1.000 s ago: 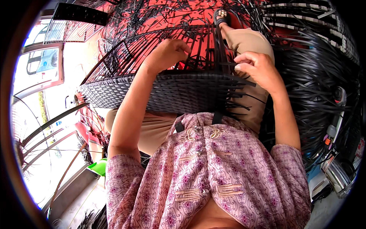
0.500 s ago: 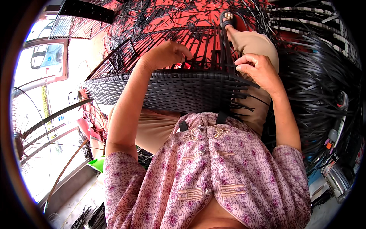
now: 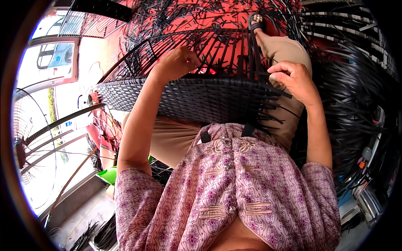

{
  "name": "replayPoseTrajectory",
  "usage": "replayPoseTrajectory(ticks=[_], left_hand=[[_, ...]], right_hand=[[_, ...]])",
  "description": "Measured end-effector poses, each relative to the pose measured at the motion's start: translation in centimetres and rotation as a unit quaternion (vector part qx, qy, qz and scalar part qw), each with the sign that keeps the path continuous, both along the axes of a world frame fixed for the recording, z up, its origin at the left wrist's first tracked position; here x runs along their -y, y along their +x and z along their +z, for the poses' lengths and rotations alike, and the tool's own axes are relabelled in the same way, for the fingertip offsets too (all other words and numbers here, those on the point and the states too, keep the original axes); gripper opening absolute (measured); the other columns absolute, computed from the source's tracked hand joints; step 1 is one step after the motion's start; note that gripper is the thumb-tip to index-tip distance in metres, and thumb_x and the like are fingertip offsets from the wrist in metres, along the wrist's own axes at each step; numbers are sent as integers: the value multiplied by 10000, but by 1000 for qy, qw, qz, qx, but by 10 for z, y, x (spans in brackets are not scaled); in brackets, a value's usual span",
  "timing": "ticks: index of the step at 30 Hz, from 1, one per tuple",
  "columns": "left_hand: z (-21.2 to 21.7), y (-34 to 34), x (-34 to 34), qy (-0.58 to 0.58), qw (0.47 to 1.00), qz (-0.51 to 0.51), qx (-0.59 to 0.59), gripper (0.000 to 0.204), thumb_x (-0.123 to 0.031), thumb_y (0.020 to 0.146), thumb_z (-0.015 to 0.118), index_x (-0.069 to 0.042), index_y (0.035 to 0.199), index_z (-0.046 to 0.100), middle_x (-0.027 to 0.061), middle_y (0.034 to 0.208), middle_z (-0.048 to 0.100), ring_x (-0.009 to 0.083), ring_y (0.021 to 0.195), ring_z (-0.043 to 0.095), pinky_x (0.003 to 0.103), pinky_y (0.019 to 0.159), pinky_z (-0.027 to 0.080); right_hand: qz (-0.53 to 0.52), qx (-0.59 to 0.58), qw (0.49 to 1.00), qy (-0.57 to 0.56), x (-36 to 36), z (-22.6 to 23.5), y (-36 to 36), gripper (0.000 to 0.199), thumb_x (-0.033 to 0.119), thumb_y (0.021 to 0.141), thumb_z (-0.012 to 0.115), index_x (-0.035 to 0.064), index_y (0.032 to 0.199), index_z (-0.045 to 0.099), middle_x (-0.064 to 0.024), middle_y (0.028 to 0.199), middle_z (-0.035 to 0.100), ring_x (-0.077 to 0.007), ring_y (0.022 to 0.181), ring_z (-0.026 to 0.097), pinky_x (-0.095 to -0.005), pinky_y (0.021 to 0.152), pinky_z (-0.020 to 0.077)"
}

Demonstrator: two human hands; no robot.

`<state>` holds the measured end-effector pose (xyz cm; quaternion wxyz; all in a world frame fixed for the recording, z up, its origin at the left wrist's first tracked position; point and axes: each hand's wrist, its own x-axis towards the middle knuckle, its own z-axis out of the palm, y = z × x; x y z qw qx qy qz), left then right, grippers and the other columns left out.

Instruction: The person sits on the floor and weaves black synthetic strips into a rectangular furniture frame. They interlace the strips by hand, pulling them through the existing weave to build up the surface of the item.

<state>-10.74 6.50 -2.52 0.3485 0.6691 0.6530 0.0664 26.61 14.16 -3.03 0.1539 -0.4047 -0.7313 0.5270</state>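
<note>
A black woven panel (image 3: 197,96) lies across my lap, its near part tightly woven from flat plastic strips. Beyond that band, bare black ribs (image 3: 222,50) run out to a far frame edge, with red showing between them. My left hand (image 3: 178,65) is over the panel's woven edge, fingers curled; what they hold, if anything, is hidden. At the panel's right end, my right hand (image 3: 295,79) pinches a thin black strip (image 3: 261,74) between thumb and forefinger. Loose strip ends (image 3: 272,119) stick out from the panel's right side.
Bundled black strips (image 3: 351,104) hang thickly at the right. Scattered strip scraps cover the red floor (image 3: 184,19) ahead. A wire fan (image 3: 25,138) stands at the left beside a window (image 3: 50,60). A bright green piece (image 3: 109,175) lies by my left elbow.
My left hand has moved slightly left and down, its fingers more curled. My right hand has shifted a little right along with the whole view. The panel's weave looks the same.
</note>
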Motion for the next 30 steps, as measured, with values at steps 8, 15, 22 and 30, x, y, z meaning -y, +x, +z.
replayPoseTrajectory(ticks=[8, 15, 22, 30], left_hand=[[-5, -27, -8, -58, 993, -19, 103, 231, -67, 901, 674, -115, 1100, 783, 45, 925, 764, 141, 838, 676, 303, 774, 541], [-12, -40, -6, -114, 977, 93, 157, 221, 57, 883, 670, -3, 1085, 739, 3, 948, 724, 78, 876, 622, 250, 815, 522], [-11, -35, -9, -112, 983, 29, 141, 242, 18, 875, 637, -30, 1083, 751, 14, 872, 717, 99, 821, 641, 263, 732, 516], [-15, -50, 2, -82, 921, 199, 324, 215, 15, 849, 735, -6, 1063, 735, 24, 915, 726, 109, 847, 669, 244, 793, 526]], right_hand=[[-23, -13, 997, -69, 2, -6, -11, 143, 80, 902, 720, -24, 994, 753, -26, 779, 707, -74, 669, 612, -259, 633, 499], [-25, -29, 996, -82, 4, -13, -12, 134, 74, 903, 719, -13, 998, 755, -4, 760, 688, -57, 642, 591, -239, 591, 480], [-28, -28, 994, -106, 2, -13, -13, 134, 77, 900, 718, -5, 996, 761, -4, 756, 688, -58, 639, 593, -237, 591, 483], [-11, -34, 999, 14, 0, -3, -4, 187, 60, 853, 735, -21, 1020, 754, -74, 934, 736, -123, 831, 659, -279, 758, 517]])
